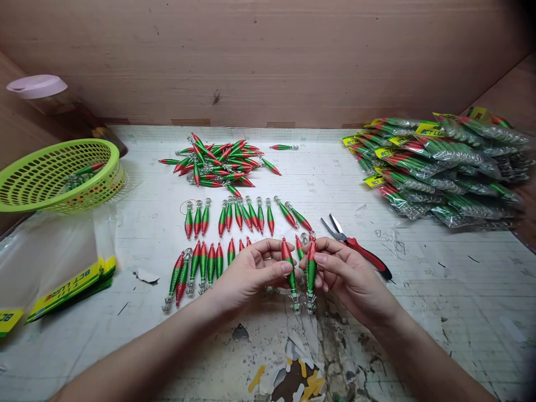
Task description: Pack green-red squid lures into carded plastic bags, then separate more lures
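Between thumb and fingers, my left hand point(262, 267) pinches a red-and-green squid jig point(288, 262), its hook crown pointing down toward me. My right hand point(345, 271) grips a second squid jig point(311, 268) beside it, also hooks down. Behind my hands runs a row of squid jigs point(249, 215) with hooks facing away. A nearer row of squid jigs point(203, 262) lies with red ends mostly away from me, partly hidden by my left hand. Farther back is a loose heap of squid jigs point(224, 159).
Red-handled pliers point(364, 254) lie right of my hands. Packed bags of lures point(439, 167) are piled at the right. A green basket point(113, 167) stands left, near a pink-lidded container point(39, 86) and flat BCT LURE bags point(69, 290). The table surface point(293, 385) is torn in front.
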The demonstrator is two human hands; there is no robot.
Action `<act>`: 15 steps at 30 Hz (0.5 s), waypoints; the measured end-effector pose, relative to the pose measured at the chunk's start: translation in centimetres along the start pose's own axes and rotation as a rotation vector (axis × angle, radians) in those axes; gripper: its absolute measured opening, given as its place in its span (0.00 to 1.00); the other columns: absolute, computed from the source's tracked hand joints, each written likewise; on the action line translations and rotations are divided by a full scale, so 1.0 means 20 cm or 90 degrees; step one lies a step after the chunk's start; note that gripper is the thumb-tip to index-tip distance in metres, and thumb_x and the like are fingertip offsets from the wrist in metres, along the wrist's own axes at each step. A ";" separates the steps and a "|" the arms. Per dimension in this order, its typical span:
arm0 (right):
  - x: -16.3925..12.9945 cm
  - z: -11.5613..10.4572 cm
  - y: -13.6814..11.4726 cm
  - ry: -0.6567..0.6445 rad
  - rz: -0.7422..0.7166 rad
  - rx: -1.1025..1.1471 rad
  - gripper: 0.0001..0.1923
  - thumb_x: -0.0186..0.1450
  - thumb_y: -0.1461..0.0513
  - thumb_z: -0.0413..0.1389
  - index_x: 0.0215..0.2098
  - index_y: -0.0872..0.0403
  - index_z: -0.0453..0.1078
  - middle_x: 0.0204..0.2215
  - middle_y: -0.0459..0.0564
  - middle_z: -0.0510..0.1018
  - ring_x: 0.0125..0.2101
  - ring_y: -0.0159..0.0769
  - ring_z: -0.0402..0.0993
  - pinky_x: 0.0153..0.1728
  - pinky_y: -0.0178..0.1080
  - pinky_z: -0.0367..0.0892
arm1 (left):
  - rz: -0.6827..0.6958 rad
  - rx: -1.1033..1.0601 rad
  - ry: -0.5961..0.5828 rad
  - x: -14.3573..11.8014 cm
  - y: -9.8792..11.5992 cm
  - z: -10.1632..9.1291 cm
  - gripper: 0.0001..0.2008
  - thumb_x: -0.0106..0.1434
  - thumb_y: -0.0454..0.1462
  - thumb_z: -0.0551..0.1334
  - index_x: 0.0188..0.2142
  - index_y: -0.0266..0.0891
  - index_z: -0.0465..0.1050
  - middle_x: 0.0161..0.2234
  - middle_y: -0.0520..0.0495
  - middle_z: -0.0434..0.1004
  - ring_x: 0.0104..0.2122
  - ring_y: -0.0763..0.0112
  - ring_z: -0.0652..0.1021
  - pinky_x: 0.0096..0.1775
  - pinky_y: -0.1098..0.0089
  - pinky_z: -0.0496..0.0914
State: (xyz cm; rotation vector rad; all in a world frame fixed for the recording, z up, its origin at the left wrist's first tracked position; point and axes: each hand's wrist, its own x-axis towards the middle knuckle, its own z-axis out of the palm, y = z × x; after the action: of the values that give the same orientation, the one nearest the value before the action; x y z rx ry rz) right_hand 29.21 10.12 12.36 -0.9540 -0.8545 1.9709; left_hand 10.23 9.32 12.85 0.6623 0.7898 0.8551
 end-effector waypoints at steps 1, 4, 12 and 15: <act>0.00 0.00 0.00 0.000 0.000 -0.001 0.12 0.61 0.58 0.60 0.37 0.56 0.67 0.29 0.49 0.73 0.22 0.25 0.64 0.23 0.28 0.58 | 0.000 0.002 -0.008 0.00 0.00 0.00 0.15 0.57 0.34 0.69 0.41 0.35 0.67 0.37 0.42 0.74 0.36 0.69 0.76 0.38 0.72 0.72; 0.00 0.00 0.00 0.003 -0.006 -0.002 0.11 0.60 0.58 0.61 0.37 0.55 0.68 0.29 0.47 0.72 0.23 0.26 0.64 0.23 0.28 0.58 | -0.004 0.012 -0.019 0.00 0.01 0.00 0.14 0.58 0.33 0.68 0.43 0.35 0.68 0.39 0.40 0.75 0.38 0.67 0.77 0.41 0.70 0.72; -0.01 -0.01 -0.01 0.029 -0.014 -0.009 0.13 0.58 0.57 0.62 0.36 0.55 0.68 0.29 0.45 0.69 0.23 0.26 0.64 0.22 0.29 0.58 | -0.015 0.022 -0.016 0.00 -0.02 -0.01 0.18 0.58 0.35 0.68 0.48 0.35 0.70 0.44 0.37 0.73 0.42 0.62 0.77 0.44 0.66 0.72; -0.01 -0.01 0.00 0.028 -0.020 -0.015 0.13 0.58 0.57 0.62 0.36 0.55 0.68 0.29 0.45 0.69 0.23 0.25 0.64 0.22 0.29 0.58 | -0.013 0.030 -0.021 0.00 -0.03 -0.01 0.18 0.60 0.34 0.66 0.49 0.35 0.69 0.44 0.37 0.74 0.42 0.62 0.77 0.44 0.67 0.73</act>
State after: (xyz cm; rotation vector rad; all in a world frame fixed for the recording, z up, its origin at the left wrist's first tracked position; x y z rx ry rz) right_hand 29.47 10.11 12.37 -0.9877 -0.8647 1.9098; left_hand 10.26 9.12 12.27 0.7067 0.7874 0.8072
